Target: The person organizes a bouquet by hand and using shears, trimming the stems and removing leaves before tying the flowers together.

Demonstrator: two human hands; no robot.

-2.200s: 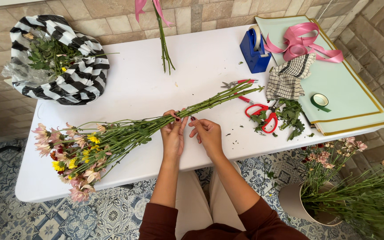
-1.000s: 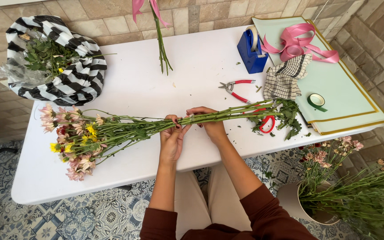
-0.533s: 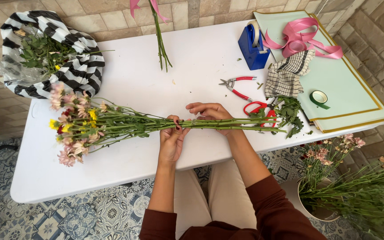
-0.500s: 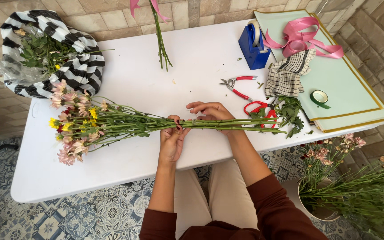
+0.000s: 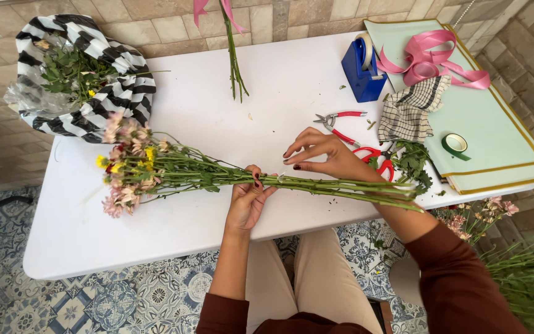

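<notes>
A bouquet (image 5: 217, 176) lies across the table (image 5: 81, 229), blooms left, stems right — left hand (image 5: 246, 201) grips mid-stem; right hand (image 5: 326, 154) hovers just above, fingers spread, empty.

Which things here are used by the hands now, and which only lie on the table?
In use:
left hand
right hand
flower bunch

Lying about:
red scissors
pliers
tape holder
pink ribbon
checked cloth
green tape roll
</notes>
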